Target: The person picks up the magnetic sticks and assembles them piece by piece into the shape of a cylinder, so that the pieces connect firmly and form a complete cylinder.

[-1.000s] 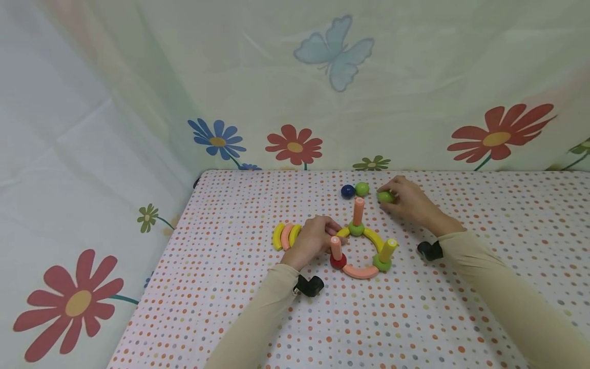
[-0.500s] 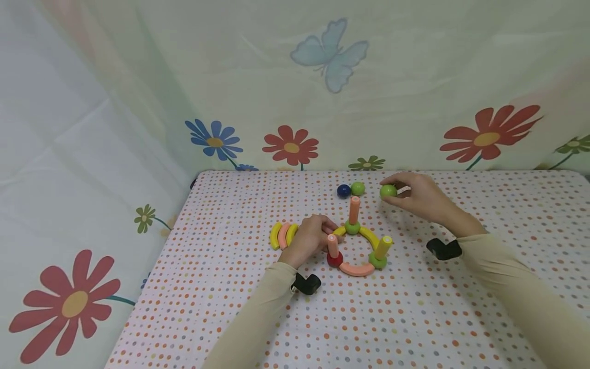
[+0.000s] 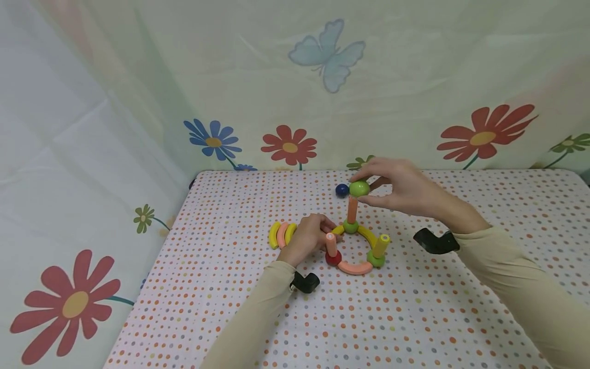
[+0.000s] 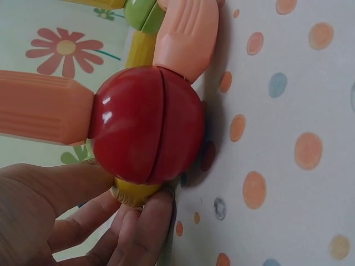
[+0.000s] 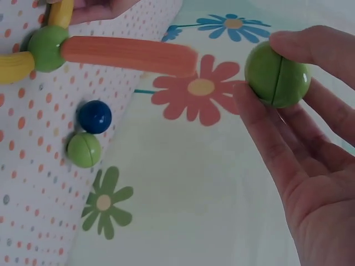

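Note:
My right hand [image 3: 410, 190] pinches a green ball [image 3: 359, 188] between thumb and fingers. It is held by the top of the tall orange stick [image 3: 352, 211], with a gap between them in the right wrist view. My left hand [image 3: 309, 238] pinches a yellow curved piece [image 4: 136, 194] beside the red ball [image 4: 147, 124], low against the table. These belong to a ring of curved pieces joined by balls, with a shorter pink stick [image 3: 331, 245] on the red ball and a yellow stick [image 3: 381, 246] on a green one. My fingers partly hide the yellow curve.
A dark blue ball [image 5: 95, 117] and another green ball [image 5: 84, 149] lie side by side behind the ring. Left of my left hand lie yellow and pink curved pieces [image 3: 281, 236] in a row. A flowered curtain [image 3: 258, 77] hangs along the dotted table's [image 3: 221, 307] far edge.
My right hand has lifted the green ball off the table and carried it left to the tall orange stick's top. My left hand stays at the ring.

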The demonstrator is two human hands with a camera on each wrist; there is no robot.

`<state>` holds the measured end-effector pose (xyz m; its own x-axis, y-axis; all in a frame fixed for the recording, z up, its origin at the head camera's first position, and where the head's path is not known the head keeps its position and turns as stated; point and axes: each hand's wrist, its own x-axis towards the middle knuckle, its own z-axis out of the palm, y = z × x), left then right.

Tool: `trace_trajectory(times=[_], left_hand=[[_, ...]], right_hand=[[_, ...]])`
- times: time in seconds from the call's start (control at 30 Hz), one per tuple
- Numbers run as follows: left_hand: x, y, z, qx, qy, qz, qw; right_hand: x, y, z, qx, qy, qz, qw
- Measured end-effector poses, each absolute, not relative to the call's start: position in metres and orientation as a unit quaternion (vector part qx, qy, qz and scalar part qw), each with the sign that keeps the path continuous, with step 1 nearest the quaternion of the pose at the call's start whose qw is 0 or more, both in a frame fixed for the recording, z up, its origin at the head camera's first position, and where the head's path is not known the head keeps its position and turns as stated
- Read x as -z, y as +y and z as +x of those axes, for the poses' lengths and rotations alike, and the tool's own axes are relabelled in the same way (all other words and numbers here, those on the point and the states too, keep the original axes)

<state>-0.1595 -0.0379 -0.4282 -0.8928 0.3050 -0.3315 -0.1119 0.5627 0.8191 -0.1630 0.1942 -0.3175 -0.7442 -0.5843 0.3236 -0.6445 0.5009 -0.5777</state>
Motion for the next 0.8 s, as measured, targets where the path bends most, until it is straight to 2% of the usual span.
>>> trace_trajectory(times=[0.43,0.8], left_hand=[[0.430,-0.040,-0.160,-0.482,0.845,0.053,0.224],[0.432,-0.039,-0.160,-0.481,0.845,0.054,0.229]], right_hand=[[0.320,0.187,-0.171,-0.334,-0.868,0.367,-0.006],[0.331,0.189,-0.173,-0.316,-0.877,0.362,0.001]])
